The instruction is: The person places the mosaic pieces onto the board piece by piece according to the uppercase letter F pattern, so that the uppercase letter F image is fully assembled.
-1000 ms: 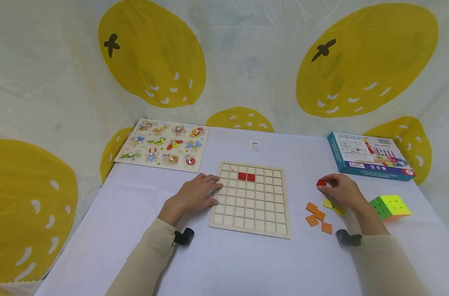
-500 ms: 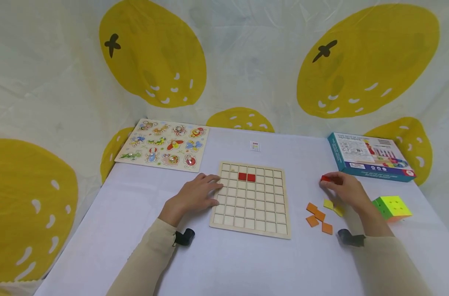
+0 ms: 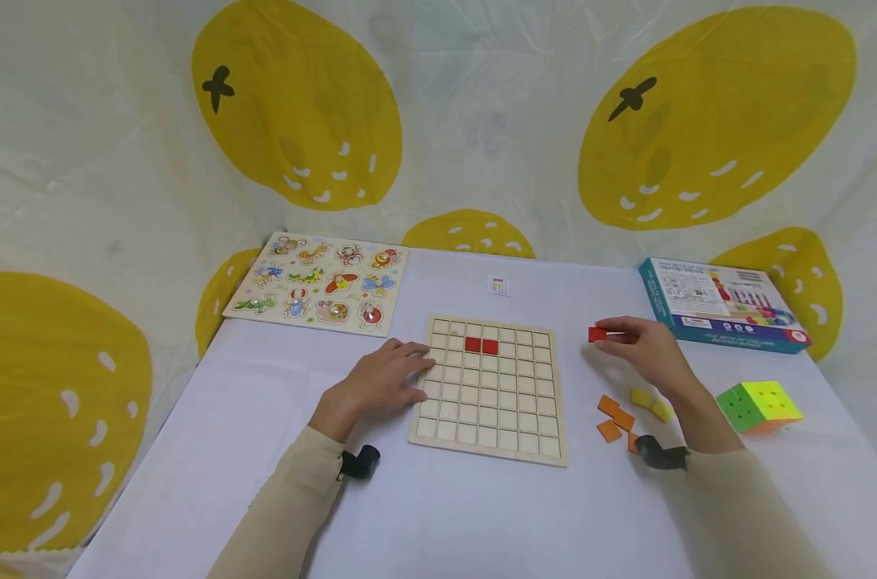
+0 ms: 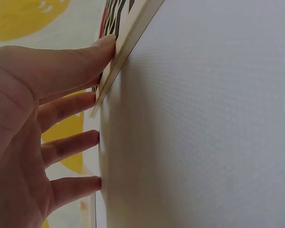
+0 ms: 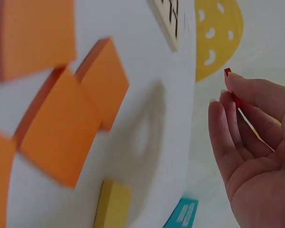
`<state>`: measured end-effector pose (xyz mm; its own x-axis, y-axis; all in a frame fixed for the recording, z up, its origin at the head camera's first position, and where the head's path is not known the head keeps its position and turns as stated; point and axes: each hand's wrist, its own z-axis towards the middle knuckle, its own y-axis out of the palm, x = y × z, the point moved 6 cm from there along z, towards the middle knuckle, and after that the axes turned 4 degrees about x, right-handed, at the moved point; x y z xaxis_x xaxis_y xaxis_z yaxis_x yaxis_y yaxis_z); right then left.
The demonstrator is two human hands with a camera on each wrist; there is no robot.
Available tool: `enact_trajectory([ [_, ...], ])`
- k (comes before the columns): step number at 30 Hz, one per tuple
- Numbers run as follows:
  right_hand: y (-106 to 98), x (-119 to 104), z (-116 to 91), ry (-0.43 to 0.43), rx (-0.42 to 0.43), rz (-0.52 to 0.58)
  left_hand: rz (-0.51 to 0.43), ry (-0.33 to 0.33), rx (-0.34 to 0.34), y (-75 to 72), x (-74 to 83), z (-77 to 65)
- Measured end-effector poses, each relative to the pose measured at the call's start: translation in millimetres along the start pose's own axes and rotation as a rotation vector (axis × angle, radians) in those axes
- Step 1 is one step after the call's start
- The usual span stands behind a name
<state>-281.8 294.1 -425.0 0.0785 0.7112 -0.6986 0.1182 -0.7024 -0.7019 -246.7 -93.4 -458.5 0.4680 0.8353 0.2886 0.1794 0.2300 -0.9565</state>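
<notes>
A wooden grid board (image 3: 479, 394) lies mid-table, with two red square tiles (image 3: 481, 346) side by side in its second row. My left hand (image 3: 380, 378) rests at the board's left edge, fingers spread; in the left wrist view the thumb (image 4: 104, 45) touches the rim. To the right of the board, my right hand (image 3: 651, 350) pinches a red tile (image 3: 596, 334) between thumb and fingertips, lifted off the table. Below that hand lie several orange tiles (image 3: 616, 413) and yellow tiles (image 3: 641, 396); one orange tile is partly hidden by the wrist camera.
An insect peg puzzle (image 3: 318, 283) lies at the back left. A small printed card (image 3: 498, 285) is behind the board. At the back right is a teal-edged box (image 3: 723, 305), with a puzzle cube (image 3: 762, 406) in front of it, right of my right forearm.
My right hand, still holding the red tile, has lifted and moved left toward the board, away from the yellow tiles. The left hand has stayed in place.
</notes>
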Motion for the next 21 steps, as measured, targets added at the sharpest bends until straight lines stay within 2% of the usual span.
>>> enact_trajectory([
  [14, 35.7, -51.3, 13.5, -0.100, -0.007, -0.049, -0.018, -0.024, -0.001, -3.3, 2.1, -0.1],
  [21, 64.8, -64.2, 21.9, -0.131, -0.051, -0.034, -0.023, -0.029, -0.006, -3.8, 2.6, 0.3],
])
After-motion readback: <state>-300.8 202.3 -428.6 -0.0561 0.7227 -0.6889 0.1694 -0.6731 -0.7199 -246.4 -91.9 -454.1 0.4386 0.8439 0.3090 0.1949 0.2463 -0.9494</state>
